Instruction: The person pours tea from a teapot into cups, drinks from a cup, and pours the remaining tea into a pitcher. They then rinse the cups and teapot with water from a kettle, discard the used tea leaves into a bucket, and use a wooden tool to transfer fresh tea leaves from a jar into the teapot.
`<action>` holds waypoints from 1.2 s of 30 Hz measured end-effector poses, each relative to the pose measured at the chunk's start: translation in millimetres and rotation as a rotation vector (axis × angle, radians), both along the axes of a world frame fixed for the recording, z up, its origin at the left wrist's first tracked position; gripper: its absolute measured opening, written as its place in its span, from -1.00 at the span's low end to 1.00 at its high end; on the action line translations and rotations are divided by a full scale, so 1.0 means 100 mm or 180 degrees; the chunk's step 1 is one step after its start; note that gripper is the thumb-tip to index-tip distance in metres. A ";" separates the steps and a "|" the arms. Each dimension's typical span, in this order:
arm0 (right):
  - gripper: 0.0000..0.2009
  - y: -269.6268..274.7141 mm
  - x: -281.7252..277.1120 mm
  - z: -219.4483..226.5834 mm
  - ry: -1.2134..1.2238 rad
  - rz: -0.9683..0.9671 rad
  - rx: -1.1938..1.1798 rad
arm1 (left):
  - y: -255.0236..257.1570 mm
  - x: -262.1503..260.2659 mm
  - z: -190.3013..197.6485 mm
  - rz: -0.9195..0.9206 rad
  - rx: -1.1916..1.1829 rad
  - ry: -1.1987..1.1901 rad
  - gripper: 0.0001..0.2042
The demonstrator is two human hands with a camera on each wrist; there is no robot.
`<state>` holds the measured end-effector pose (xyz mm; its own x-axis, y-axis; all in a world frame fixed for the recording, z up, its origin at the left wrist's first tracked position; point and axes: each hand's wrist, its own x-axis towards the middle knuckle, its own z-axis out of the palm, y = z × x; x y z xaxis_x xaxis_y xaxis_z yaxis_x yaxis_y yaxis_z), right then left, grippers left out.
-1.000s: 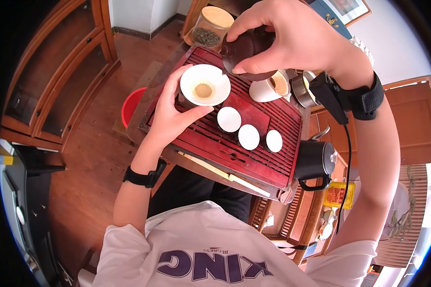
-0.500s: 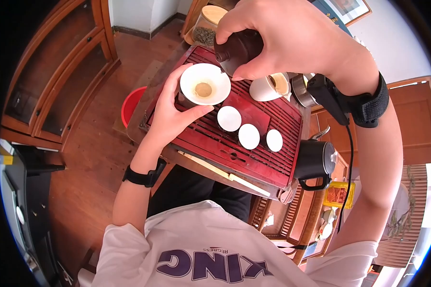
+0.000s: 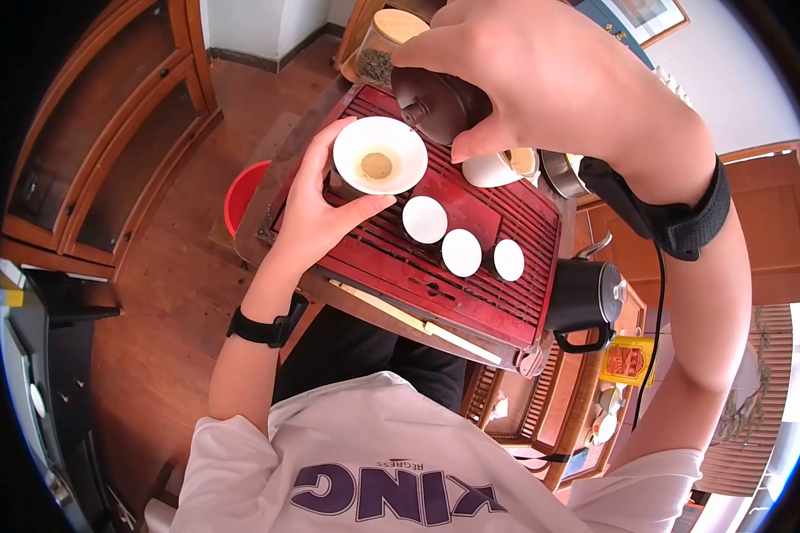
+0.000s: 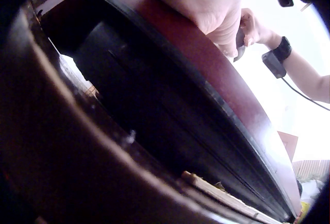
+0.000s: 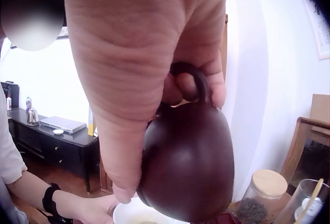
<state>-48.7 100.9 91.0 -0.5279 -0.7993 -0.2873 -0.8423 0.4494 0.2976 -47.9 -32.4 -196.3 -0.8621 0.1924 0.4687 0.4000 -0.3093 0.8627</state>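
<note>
My left hand holds a wide bowl, white inside, over the left part of the red tea tray; a little pale brown liquid lies at its bottom. The right hand grips a dark brown clay teapot, tilted with its spout close by the bowl's far right rim. In the right wrist view, fingers pass through the handle and the thumb lies along the teapot's side. Three small cups, white inside, stand on the slats nearer me.
A white pitcher stands behind the cups with a strainer on it, a steel pot beside it. At the tray's right is a black kettle. A wooden-lidded jar of leaves stands at the back, a red bucket left below.
The right hand has turned and brought the teapot left, tipping its spout down toward the bowl. My left hand and the bowl have hardly moved.
</note>
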 end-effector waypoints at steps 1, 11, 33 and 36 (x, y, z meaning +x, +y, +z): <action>-0.62 0.02 -0.02 -0.03 0.0000 0.0001 -0.0001 | 0.00 0.00 0.00 -0.0002 0.0007 0.0006 -0.16; -0.74 0.08 -0.02 -0.11 0.0472 0.0865 -0.0286 | 0.00 0.01 0.03 -0.0024 0.0013 -0.0005 -0.18; -0.86 0.01 0.07 -0.25 0.0669 0.1075 -0.0101 | 0.00 0.01 0.01 -0.0095 0.0031 -0.0095 -0.17; -0.86 0.01 0.08 -0.31 0.0485 0.1170 -0.0477 | 0.00 0.01 0.01 -0.0090 0.0014 -0.0103 -0.17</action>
